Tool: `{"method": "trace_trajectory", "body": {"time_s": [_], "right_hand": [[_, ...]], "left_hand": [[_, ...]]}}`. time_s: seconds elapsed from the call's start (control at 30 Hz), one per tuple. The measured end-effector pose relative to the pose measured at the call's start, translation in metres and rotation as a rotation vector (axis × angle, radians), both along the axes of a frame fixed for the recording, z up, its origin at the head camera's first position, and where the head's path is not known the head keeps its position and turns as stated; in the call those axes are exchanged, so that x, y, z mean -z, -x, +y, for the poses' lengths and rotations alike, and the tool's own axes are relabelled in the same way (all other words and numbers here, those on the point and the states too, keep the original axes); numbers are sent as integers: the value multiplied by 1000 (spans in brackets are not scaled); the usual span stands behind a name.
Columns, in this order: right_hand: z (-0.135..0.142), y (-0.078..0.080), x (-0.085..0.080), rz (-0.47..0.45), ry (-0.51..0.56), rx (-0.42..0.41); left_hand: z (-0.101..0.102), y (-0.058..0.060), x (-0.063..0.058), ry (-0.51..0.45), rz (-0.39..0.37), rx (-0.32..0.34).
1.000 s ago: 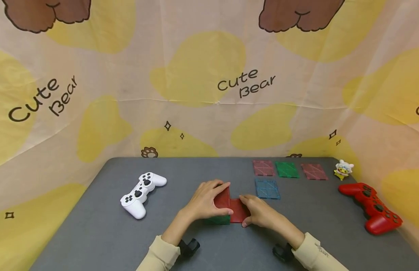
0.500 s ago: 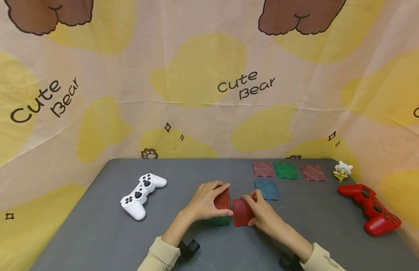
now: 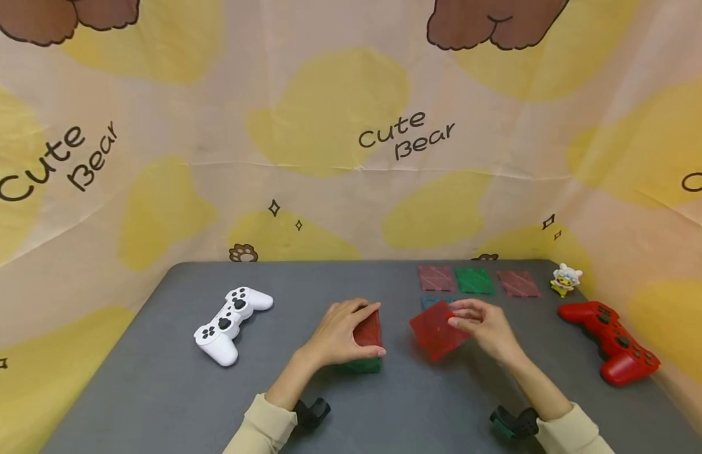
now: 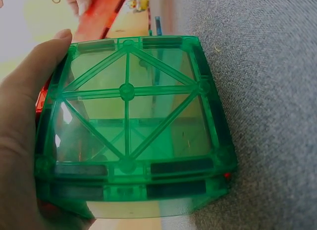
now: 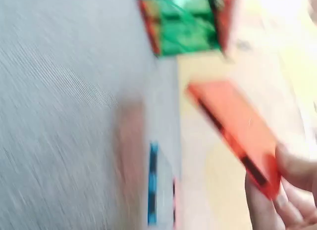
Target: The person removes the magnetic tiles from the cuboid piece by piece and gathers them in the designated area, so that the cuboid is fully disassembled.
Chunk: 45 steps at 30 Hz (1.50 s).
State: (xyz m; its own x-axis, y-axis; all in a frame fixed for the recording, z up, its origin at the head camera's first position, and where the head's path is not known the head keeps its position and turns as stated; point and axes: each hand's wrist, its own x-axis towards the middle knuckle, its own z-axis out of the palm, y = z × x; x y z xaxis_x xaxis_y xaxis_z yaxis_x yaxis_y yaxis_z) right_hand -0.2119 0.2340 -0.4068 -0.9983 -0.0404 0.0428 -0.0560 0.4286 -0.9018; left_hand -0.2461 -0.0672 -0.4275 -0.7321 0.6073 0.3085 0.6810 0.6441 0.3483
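Thumb and fingers of the left hand [image 3: 342,334], as my head feed shows them, reach wide across a box of translucent red and green plastic squares [image 3: 368,332] and grip it on the grey tabletop [image 3: 146,391]. To the right, apart from the box, I see the right hand [image 3: 489,328] pinching a translucent red square plastic tile [image 3: 437,332], tilted and raised above the table. That tile partly hides a translucent blue square tile [image 3: 434,302]. Farther back I count a pinkish-red square tile [image 3: 436,278], a green square tile [image 3: 473,280] and a second pinkish-red square tile [image 3: 518,284] in a row, then a small white-and-yellow figurine [image 3: 565,280]. A red game controller [image 3: 608,343] lies near the right edge, a white game controller [image 3: 228,325] on the left side; a cream curtain with yellow patches [image 3: 311,120] hangs behind. My left wrist feed is filled by the box's green face with its crossed bracing, the left hand against one side. My right wrist feed is blurred, yet I make out the red tile held narrowly between thumb and fingers, the box apart from it, the blue tile seen edge-on.
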Motion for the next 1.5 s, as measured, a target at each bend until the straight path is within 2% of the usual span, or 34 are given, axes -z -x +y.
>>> {"method": "trace_trajectory", "body": {"time_s": [0.17,0.23,0.33,0.53,0.73,0.9,1.03,1.27,1.5], "right_hand": [[44,17,-3,-134,262,266],[57,21,0,-157,341,326],[71,26,6,-171,368,365],[82,35,20,-195,224,391],[84,42,30,-180,96,434],[83,43,28,-165,-160,473],[84,41,26,-159,-323,463],[88,34,29,-85,-431,408],[88,27,34,-31,-483,412]], "left_hand": [[-3,1,-3,5,-5,-6],[-3,1,-4,11,-6,-7],[-4,3,-6,13,-5,-9],[-6,4,-8,20,5,-14],[-8,5,-9,16,15,-17],[-9,4,-10,7,15,-19],[-8,3,-10,14,14,-18],[-4,3,-7,24,-1,-8],[1,0,-2,1,-11,-10]]}}
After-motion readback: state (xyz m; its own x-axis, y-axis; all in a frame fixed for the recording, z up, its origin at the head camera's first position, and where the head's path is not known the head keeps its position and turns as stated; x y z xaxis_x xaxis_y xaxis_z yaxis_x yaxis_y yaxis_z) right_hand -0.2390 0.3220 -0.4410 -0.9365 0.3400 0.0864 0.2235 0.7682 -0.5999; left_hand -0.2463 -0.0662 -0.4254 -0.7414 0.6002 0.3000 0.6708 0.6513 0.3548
